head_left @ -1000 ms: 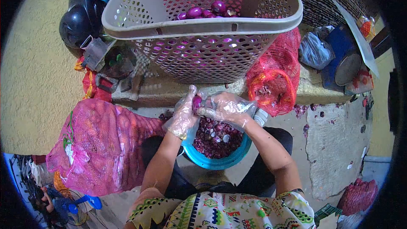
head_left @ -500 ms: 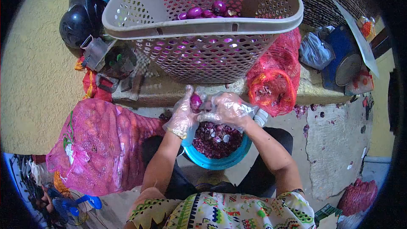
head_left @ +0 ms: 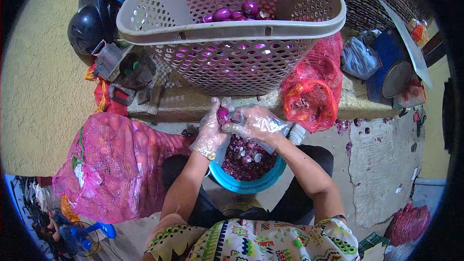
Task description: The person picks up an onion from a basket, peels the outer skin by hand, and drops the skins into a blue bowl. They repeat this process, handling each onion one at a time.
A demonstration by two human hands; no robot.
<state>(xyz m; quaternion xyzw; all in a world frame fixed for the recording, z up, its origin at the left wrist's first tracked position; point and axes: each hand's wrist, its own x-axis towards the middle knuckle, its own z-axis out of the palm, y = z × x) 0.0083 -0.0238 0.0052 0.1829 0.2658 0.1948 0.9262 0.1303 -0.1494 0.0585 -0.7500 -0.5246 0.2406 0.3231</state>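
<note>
The left hand [head_left: 210,133], in a clear plastic glove, has its fingers wrapped around a small round purple onion [head_left: 223,115], above the far left part of a round blue plastic basin [head_left: 246,187] filled with dark purple onion skins [head_left: 244,160]. The right hand [head_left: 255,124], gloved the same way, is curled close against the onion's right side; its fingers seem to pinch something small, though the glove's glare makes that hard to tell. Beyond the hands stands a tall grey perforated plastic basket [head_left: 232,33] holding more purple onions [head_left: 249,8]. A bulging pink mesh sack [head_left: 113,164] lies left of the basin.
</note>
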